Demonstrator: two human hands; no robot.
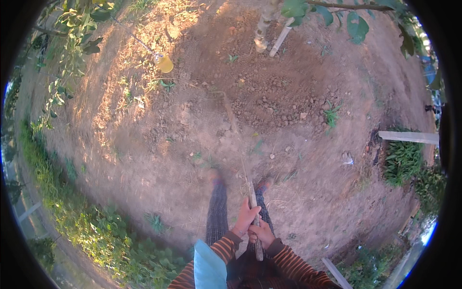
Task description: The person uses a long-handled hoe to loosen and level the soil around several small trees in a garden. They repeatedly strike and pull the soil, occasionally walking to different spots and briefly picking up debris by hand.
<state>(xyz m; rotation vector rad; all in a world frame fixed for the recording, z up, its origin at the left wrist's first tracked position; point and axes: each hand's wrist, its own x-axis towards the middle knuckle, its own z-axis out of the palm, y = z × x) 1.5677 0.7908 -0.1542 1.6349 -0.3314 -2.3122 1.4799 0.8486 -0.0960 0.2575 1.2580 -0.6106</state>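
A long-handled tool, probably a hoe, slants away from my body; its weathered wooden handle lies in both hands. My left hand wraps the handle a little farther forward. Close behind it, my right hand grips near the butt end, which sticks out below the fingers. The tool's far end is blurred over the loose, crumbled soil, so its shape and whether it touches the ground are hard to tell.
A tree trunk and a pale stake stand ahead. A yellow container hangs on a line at upper left. Leafy branches overhang the top. Green plants border the left; a concrete post juts at right.
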